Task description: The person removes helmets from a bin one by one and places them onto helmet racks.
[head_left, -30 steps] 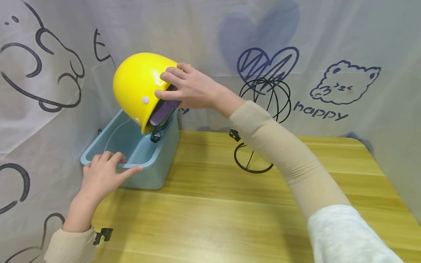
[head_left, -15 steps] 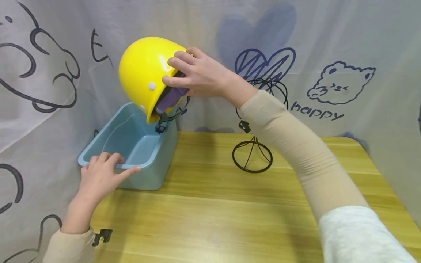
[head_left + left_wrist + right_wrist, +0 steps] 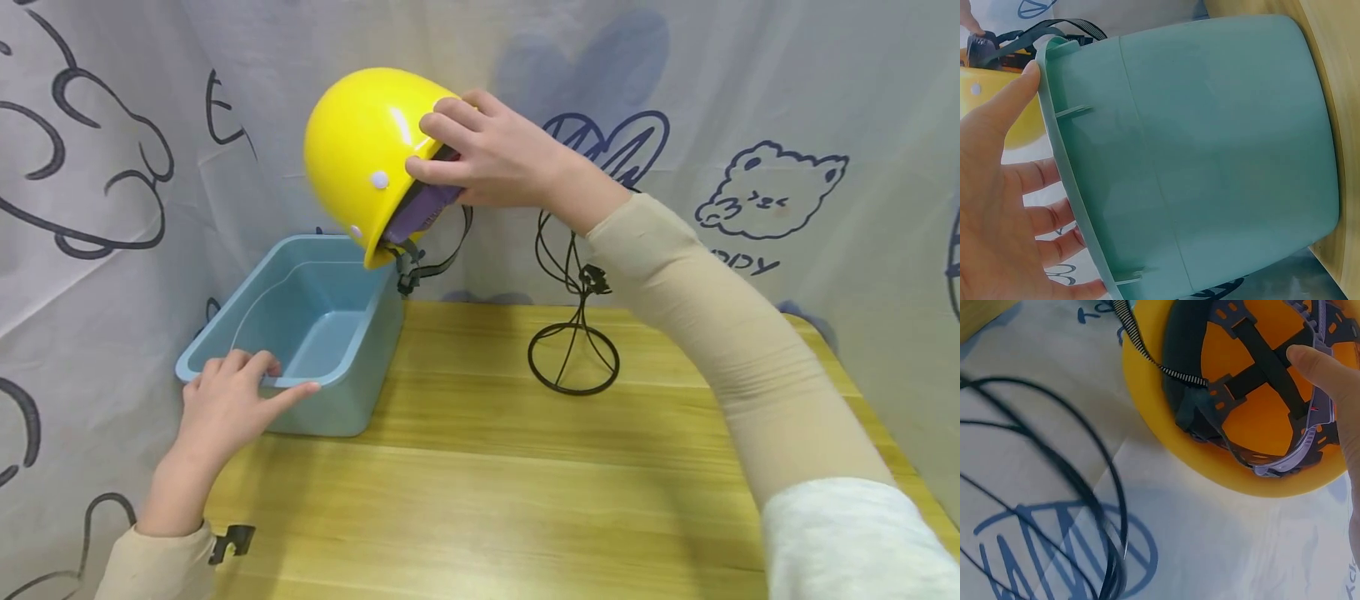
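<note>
My right hand point(image 3: 495, 154) grips the rim of a yellow helmet point(image 3: 367, 142), holding it tilted in the air above the right side of a blue bin point(image 3: 352, 367). In the right wrist view the thumb reaches inside the helmet point(image 3: 1235, 481), over its dark straps. A chin strap point(image 3: 442, 262) dangles below the rim. The left hand point(image 3: 225, 408) rests on the near rim of the bin, fingers bent over the edge; the left wrist view shows thumb and fingers along the rim of the bin point(image 3: 1210, 144).
A black wire stand point(image 3: 573, 358) with a round base stands right of the bin on the wooden table point(image 3: 480, 500), partly behind my right forearm. Drawn-on cloth point(image 3: 465, 33) hangs behind and at both sides.
The right hand has lifted the helmet up and moved it right, away from over the bin's middle. My left hand has stayed at the bin's rim.
</note>
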The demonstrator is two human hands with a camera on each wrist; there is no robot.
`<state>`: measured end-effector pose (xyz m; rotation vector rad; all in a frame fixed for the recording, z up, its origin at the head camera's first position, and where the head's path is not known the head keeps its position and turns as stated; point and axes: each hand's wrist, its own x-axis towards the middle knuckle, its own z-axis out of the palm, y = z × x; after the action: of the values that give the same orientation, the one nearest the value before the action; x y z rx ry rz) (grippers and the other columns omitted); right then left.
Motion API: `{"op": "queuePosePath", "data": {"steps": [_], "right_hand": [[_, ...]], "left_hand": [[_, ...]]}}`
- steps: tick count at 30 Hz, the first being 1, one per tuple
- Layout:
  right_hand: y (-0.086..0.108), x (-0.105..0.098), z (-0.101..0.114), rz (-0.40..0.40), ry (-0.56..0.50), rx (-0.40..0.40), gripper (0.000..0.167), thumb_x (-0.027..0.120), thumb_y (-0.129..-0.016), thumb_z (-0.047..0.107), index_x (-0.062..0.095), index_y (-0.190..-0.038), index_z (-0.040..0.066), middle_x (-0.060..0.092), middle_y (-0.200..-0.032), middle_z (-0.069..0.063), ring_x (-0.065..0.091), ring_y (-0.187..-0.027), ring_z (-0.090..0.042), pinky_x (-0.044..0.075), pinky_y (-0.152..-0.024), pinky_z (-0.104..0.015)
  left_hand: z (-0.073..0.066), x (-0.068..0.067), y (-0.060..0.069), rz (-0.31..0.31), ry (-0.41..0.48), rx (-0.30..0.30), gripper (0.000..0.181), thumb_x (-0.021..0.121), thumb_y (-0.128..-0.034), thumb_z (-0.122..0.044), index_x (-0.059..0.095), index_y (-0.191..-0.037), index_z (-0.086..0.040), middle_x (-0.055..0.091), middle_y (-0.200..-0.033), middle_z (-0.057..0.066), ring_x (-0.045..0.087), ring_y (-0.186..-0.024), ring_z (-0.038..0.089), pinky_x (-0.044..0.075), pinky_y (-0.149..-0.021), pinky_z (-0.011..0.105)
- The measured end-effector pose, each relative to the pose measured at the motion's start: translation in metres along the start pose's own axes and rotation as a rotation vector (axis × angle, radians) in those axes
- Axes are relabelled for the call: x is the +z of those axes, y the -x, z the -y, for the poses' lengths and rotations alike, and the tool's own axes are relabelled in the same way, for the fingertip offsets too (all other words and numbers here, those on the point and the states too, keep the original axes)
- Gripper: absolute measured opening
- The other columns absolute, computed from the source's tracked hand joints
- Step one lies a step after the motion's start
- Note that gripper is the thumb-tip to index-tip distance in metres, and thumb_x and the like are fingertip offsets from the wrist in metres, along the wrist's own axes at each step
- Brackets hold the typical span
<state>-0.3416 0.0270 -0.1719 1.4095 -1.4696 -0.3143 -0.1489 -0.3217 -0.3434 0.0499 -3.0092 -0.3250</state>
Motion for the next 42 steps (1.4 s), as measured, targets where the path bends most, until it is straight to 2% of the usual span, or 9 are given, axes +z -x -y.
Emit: {"op": "queuePosePath", "data": {"steps": [7,13,19,23,28,35,38,42], "right_hand": [[0.016,-0.011,-0.009,0.020,0.070,-0.035,0.044,0.063,-0.093,0.035,0.035,-0.125,0.024,0.049,-0.116,-0.015,0.050,-0.107,-0.033,0.046,-0.088,-0.045],[0.031,-0.018,-0.013,0.040,0.088,-0.045,0.045,0.064,-0.092,0.032,0.035,-0.125,0.023,0.049,-0.115,-0.016,0.050,-0.107,-0.032,0.046,-0.089,-0.045],[0.047,-0.025,-0.014,0.057,0.072,-0.050,0.040,0.064,-0.092,0.025,0.038,-0.122,0.022,0.051,-0.112,-0.016,0.050,-0.106,-0.032,0.046,-0.088,-0.045],[0.057,-0.030,-0.015,0.078,0.060,-0.038,0.040,0.066,-0.091,0.025,0.039,-0.121,0.021,0.050,-0.113,-0.016,0.049,-0.106,-0.033,0.046,-0.088,-0.045],[0.070,-0.036,-0.018,0.076,0.049,-0.029,0.047,0.072,-0.087,0.030,0.040,-0.119,0.020,0.049,-0.112,-0.017,0.049,-0.104,-0.034,0.047,-0.087,-0.046],[0.090,-0.043,-0.021,0.114,0.018,-0.010,0.056,0.080,-0.081,0.031,0.041,-0.120,0.019,0.048,-0.113,-0.019,0.049,-0.106,-0.036,0.047,-0.089,-0.047],[0.098,-0.045,-0.023,0.101,0.023,0.003,0.059,0.081,-0.079,0.029,0.041,-0.121,0.019,0.048,-0.114,-0.019,0.049,-0.106,-0.035,0.048,-0.090,-0.047],[0.109,-0.047,-0.026,0.064,0.009,0.024,0.054,0.079,-0.082,0.029,0.043,-0.122,0.018,0.049,-0.114,-0.019,0.049,-0.105,-0.036,0.048,-0.090,-0.048]], "left_hand": [[-0.002,-0.002,-0.001,0.013,-0.006,-0.001,0.078,0.050,-0.0822,-0.078,0.056,-0.116,-0.008,0.049,-0.123,0.024,0.038,-0.112,0.050,0.027,-0.083,0.072],[-0.003,0.000,-0.002,0.010,-0.001,0.000,0.077,0.050,-0.0825,-0.078,0.056,-0.115,-0.008,0.048,-0.123,0.024,0.037,-0.113,0.051,0.027,-0.083,0.072],[-0.004,0.002,-0.003,0.011,0.000,0.001,0.077,0.049,-0.0825,-0.078,0.056,-0.115,-0.008,0.048,-0.123,0.024,0.037,-0.115,0.052,0.027,-0.084,0.072],[-0.004,0.002,-0.004,0.018,0.004,0.002,0.077,0.049,-0.0827,-0.078,0.056,-0.115,-0.008,0.048,-0.123,0.024,0.037,-0.115,0.052,0.027,-0.084,0.072],[-0.004,0.003,-0.005,0.028,0.006,0.005,0.078,0.048,-0.0829,-0.078,0.055,-0.116,-0.008,0.047,-0.123,0.024,0.036,-0.114,0.052,0.028,-0.083,0.071],[-0.003,0.005,-0.002,0.022,0.010,0.000,0.077,0.049,-0.0825,-0.078,0.055,-0.114,-0.008,0.047,-0.122,0.024,0.036,-0.112,0.052,0.028,-0.083,0.070],[-0.002,0.005,-0.002,0.014,0.010,0.000,0.076,0.050,-0.0826,-0.077,0.056,-0.113,-0.008,0.047,-0.122,0.024,0.036,-0.113,0.052,0.027,-0.083,0.070],[-0.002,0.005,-0.002,0.005,0.013,-0.001,0.075,0.050,-0.0831,-0.077,0.056,-0.113,-0.008,0.047,-0.121,0.024,0.036,-0.112,0.052,0.028,-0.083,0.070]]}}
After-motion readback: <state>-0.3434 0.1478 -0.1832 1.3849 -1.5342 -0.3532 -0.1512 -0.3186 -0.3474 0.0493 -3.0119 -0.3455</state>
